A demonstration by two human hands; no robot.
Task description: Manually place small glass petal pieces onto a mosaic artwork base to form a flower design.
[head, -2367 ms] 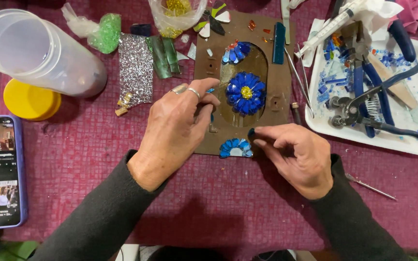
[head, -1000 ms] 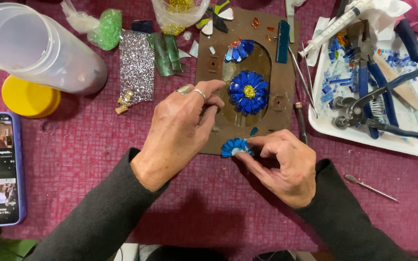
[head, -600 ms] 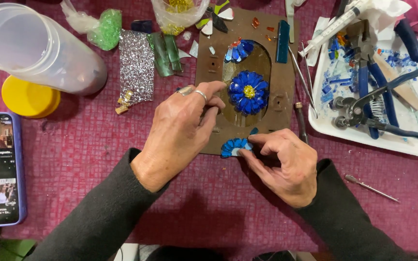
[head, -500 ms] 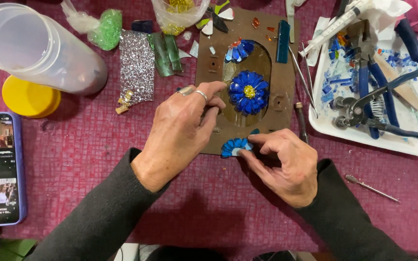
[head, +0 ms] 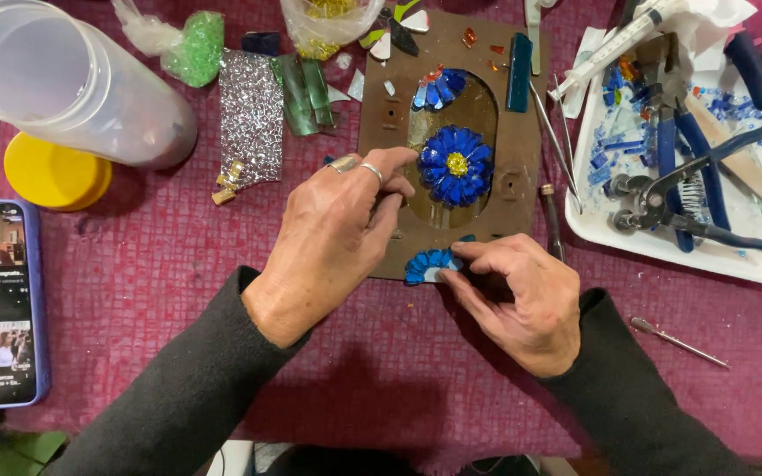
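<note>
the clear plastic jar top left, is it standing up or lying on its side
Lying on its side. The clear plastic jar rests lengthwise on the maroon cloth, open mouth toward the camera, with the yellow lid off beside it.

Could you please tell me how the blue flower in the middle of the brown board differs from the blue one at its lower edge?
The round blue glass flower with a yellow centre is complete and untouched; the blue fan-shaped petal piece is only a partial fan, pinched by the right hand. Both have shiny blue petals.

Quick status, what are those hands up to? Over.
Left hand flat on brown board. Right hand pinching half blue flower at board's lower edge. Nothing in the way.
</note>
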